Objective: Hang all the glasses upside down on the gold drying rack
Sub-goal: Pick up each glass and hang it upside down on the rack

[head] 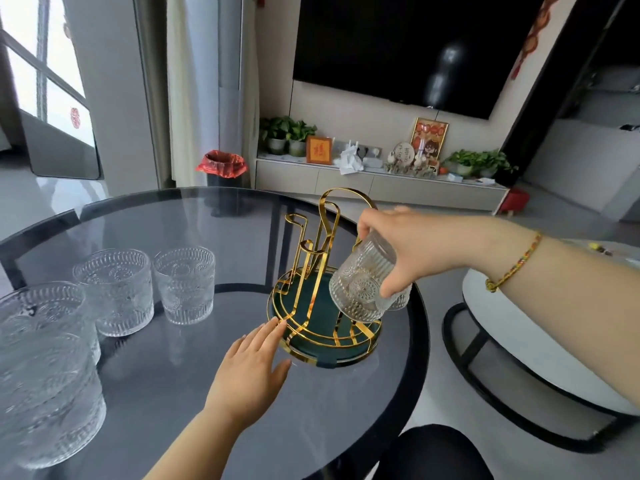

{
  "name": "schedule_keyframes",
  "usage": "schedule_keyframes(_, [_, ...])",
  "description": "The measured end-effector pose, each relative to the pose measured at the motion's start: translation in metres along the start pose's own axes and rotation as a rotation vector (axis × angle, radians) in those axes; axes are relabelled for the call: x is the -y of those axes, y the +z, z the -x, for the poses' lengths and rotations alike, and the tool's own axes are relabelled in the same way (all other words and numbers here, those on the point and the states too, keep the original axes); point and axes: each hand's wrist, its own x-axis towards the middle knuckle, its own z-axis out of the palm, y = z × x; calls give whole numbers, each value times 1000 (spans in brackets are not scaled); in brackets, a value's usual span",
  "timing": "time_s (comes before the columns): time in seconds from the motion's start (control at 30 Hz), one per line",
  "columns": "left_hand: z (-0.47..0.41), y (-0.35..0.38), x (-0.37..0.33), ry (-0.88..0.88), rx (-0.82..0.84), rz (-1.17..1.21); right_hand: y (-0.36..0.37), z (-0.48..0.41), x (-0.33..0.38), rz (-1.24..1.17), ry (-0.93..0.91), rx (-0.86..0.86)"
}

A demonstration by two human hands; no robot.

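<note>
The right hand [415,251] is gripping an embossed clear glass [362,285] by its base, tilted mouth-down over the right side of the gold drying rack [322,289]; whether its rim is touching the rack cannot be told. A second glass [401,299] is peeking out just behind it, mostly hidden. The rack is standing on a round dark green tray [325,341] with a gold rim, its looped gold prongs rising upright, the near ones bare. The left hand [252,372] is lying open, fingers spread, with its fingertips [277,323] touching the tray's near-left rim. Two matching glasses [116,289] [185,282] are standing upright side by side at the left of the round smoked-glass table [173,223], well apart from the rack. Nearer the left edge, a close stack of glasses [45,375] is blurring into the foreground. Beyond the table, a dark television [398,46] is hanging above a low cabinet [346,181] carrying potted plants [287,133] and framed pictures; a bin with a red liner [221,166] is standing by the curtain.
</note>
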Motion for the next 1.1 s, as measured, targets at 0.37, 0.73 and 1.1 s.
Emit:
schedule_keyframes(0.37, [0,3,3,-1,-15,12,26,-12,2,-116,19,38])
schedule_keyframes(0.73, [0,2,3,-16,-23,41,32,-11,1,-139,-19,47])
schedule_keyframes(1.1, [31,-24,-5,-18,-104,54,24,14,15,-307,-60,-332])
